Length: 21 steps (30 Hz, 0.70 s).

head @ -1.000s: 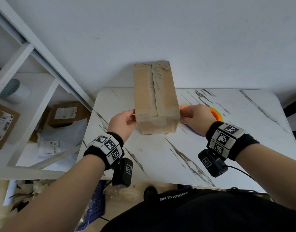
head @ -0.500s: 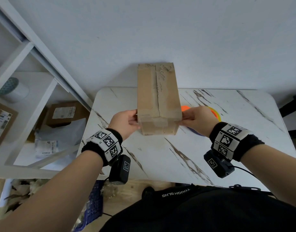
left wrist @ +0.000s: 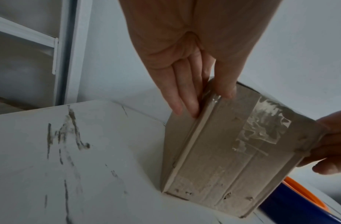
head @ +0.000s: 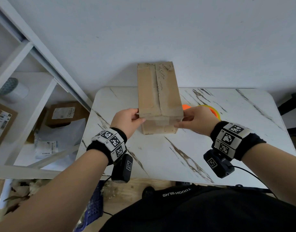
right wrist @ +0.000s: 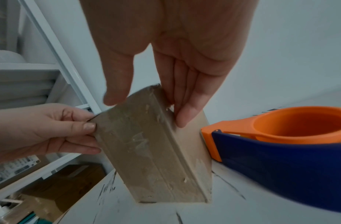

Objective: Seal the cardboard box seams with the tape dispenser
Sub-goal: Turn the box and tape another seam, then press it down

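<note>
A long cardboard box (head: 159,97) lies lengthwise on the white marble table (head: 169,158), its top seam (head: 158,92) running away from me. My left hand (head: 137,117) holds its near left corner, fingers flat on the side and thumb on the near end (left wrist: 223,151). My right hand (head: 182,121) holds the near right corner the same way (right wrist: 146,151). Wrinkled clear tape (left wrist: 261,124) sticks to the near end. The orange and blue tape dispenser (head: 210,109) lies on the table right of the box, behind my right hand (right wrist: 280,144).
A white shelf unit (head: 26,91) with parcels (head: 63,113) stands left of the table. The wall is close behind the box's far end. A blue crate (head: 93,206) sits on the floor by my left forearm.
The box has been turned slightly and now points straighter away from me. Both hands stayed on its near corners.
</note>
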{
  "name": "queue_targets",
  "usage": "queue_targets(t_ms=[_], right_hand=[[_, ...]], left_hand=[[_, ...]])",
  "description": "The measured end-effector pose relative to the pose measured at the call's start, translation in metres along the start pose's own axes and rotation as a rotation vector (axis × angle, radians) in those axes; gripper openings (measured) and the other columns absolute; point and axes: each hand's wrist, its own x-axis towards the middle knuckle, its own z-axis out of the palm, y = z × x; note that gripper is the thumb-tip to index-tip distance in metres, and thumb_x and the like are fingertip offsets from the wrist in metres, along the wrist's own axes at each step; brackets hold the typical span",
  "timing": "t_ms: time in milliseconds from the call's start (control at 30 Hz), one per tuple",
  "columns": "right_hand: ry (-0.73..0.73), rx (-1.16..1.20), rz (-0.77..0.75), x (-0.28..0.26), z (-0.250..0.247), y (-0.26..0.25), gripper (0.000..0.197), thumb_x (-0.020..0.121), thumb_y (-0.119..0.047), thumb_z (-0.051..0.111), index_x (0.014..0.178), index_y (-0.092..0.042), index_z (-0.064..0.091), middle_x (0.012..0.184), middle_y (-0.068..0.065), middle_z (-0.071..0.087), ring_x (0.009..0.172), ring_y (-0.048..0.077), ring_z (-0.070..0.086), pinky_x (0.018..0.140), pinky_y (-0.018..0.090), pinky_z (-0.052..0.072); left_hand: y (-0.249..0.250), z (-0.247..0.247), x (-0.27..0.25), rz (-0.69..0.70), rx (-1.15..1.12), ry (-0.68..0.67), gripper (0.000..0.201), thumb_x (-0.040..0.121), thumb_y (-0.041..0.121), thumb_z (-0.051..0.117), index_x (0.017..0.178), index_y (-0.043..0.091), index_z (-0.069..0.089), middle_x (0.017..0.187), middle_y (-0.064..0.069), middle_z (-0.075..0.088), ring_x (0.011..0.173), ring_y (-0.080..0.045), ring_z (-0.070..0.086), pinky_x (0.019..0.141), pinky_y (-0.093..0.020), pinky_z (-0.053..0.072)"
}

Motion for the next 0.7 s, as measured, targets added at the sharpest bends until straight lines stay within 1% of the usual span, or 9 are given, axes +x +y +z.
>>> queue_targets(t_ms=[67,100,167,200,267,367,433,533,700], right_hand=[[0.005,0.001,0.016,0.001,-0.001,-0.001,0.011,0.078,-0.037,0.071,0.087,-0.031,0.072,0.071,-0.011,0.068,0.069,0.005,0.063,0.070,0.016,0.048],[0.015,-0.020,0.021,0.001,-0.001,-0.002,0.012,0.081,-0.042,0.067,0.079,-0.031,0.070,0.061,-0.007,0.062,0.060,0.011,0.057,0.064,0.019,0.044],[0.035,-0.070,0.034,0.004,0.000,-0.001,0.034,0.084,-0.046,0.061,0.060,-0.022,0.063,0.056,0.006,0.048,0.055,0.020,0.042,0.060,0.027,0.035],[0.042,-0.078,0.041,0.004,0.000,-0.002,0.034,0.084,-0.045,0.061,0.059,-0.022,0.064,0.056,0.007,0.047,0.056,0.020,0.042,0.060,0.027,0.035],[0.054,-0.082,0.035,0.005,0.002,-0.002,0.019,0.085,-0.039,0.062,0.081,-0.025,0.075,0.059,-0.003,0.058,0.056,0.013,0.050,0.058,0.019,0.040],[0.069,-0.103,0.001,0.005,0.002,-0.004,0.023,0.086,-0.031,0.065,0.103,-0.020,0.073,0.078,-0.011,0.067,0.066,-0.005,0.055,0.060,0.005,0.036],[0.081,-0.129,-0.005,0.004,0.003,-0.005,0.022,0.085,-0.027,0.066,0.103,-0.016,0.073,0.089,-0.003,0.072,0.073,0.002,0.060,0.066,0.009,0.041],[0.121,-0.192,-0.009,0.002,0.005,-0.008,0.021,0.085,-0.025,0.065,0.100,-0.012,0.073,0.093,0.004,0.074,0.084,0.015,0.064,0.080,0.025,0.048],[0.134,-0.249,0.021,0.004,0.006,-0.008,0.025,0.082,-0.032,0.067,0.098,-0.014,0.070,0.095,0.003,0.072,0.086,0.016,0.064,0.081,0.029,0.051]], left_hand=[[-0.001,0.000,0.001,-0.008,-0.009,-0.007,0.034,0.084,0.019,0.064,0.118,0.020,0.063,0.110,-0.001,0.071,0.103,-0.011,0.064,0.093,-0.018,0.041],[-0.001,-0.001,0.001,-0.018,-0.031,-0.024,0.036,0.083,0.017,0.065,0.119,0.020,0.063,0.110,-0.001,0.071,0.102,-0.011,0.064,0.095,-0.020,0.042],[-0.001,-0.005,0.000,-0.038,-0.116,-0.093,0.044,0.078,0.013,0.072,0.120,0.017,0.061,0.109,-0.002,0.070,0.098,-0.011,0.066,0.098,-0.025,0.046],[0.000,-0.006,-0.001,-0.045,-0.150,-0.131,0.049,0.074,0.012,0.075,0.121,0.016,0.061,0.109,-0.002,0.070,0.096,-0.011,0.066,0.096,-0.025,0.047],[0.001,-0.007,0.000,-0.053,-0.163,-0.164,0.051,0.073,0.017,0.077,0.121,0.018,0.060,0.107,0.002,0.069,0.095,-0.008,0.065,0.092,-0.020,0.046],[-0.003,-0.007,0.003,-0.021,-0.041,-0.116,0.038,0.082,0.027,0.067,0.119,0.020,0.061,0.109,0.003,0.069,0.101,-0.009,0.063,0.093,-0.021,0.044],[-0.004,-0.005,0.005,-0.004,0.038,-0.075,0.033,0.085,0.027,0.064,0.116,0.018,0.063,0.109,-0.001,0.070,0.103,-0.014,0.064,0.096,-0.029,0.046],[-0.006,0.000,0.007,0.004,0.121,0.002,0.030,0.084,0.028,0.065,0.111,0.014,0.064,0.106,-0.004,0.071,0.100,-0.019,0.065,0.093,-0.035,0.049],[-0.009,0.002,0.007,0.006,0.193,0.046,0.040,0.083,0.032,0.065,0.117,0.011,0.057,0.112,-0.005,0.068,0.104,-0.020,0.062,0.092,-0.033,0.048]])
